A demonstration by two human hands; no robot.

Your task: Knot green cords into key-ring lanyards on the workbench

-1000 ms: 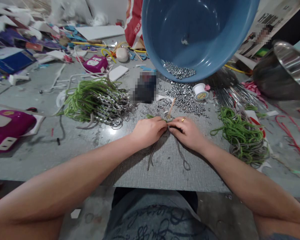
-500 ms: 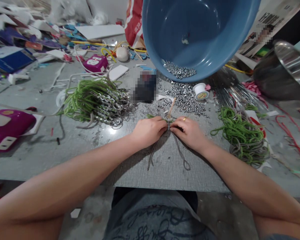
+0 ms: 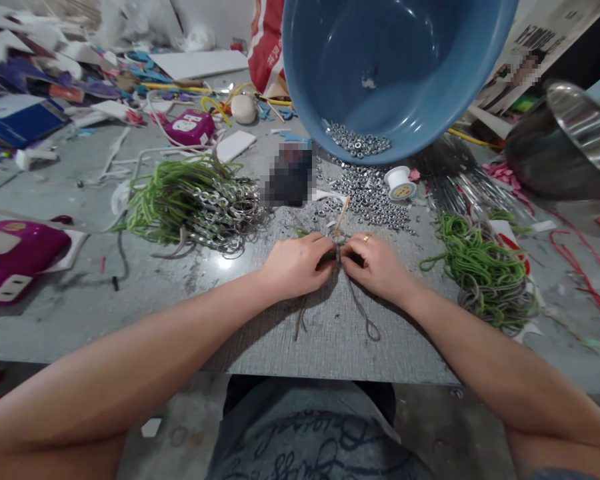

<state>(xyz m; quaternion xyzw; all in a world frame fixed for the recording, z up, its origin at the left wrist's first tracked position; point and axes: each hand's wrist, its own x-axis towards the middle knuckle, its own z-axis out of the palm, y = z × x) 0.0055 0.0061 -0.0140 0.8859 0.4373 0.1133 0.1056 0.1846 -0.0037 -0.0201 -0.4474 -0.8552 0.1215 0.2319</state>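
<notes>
Close together at the middle of the table, both hands pinch a thin grey cord [image 3: 359, 303]. My left hand [image 3: 303, 263] is closed on it, thumb against fingertips. Opposite it, my right hand [image 3: 375, 267], with a ring on one finger, is closed on the cord too. Two loose grey ends hang toward the table's front edge, and the right one finishes in a small loop. The exact spot between the fingertips is partly hidden. Just beyond the fingers a thin wooden stick [image 3: 343, 212] slants up, and a bit of green cord shows behind my left hand.
A tilted blue basin [image 3: 400, 73] holds metal nuts, and many more nuts [image 3: 365, 193] lie below it. Bundles of green cord lie left [image 3: 165, 200] and right [image 3: 485, 260]. A white spool [image 3: 400, 183], a metal bowl [image 3: 535, 153] and a purple device [image 3: 25, 257] surround the workspace.
The fingertips have shifted slightly at the pinch point, and the right thumb and fingers have changed their bend a little. The looped cord end has moved slightly left.
</notes>
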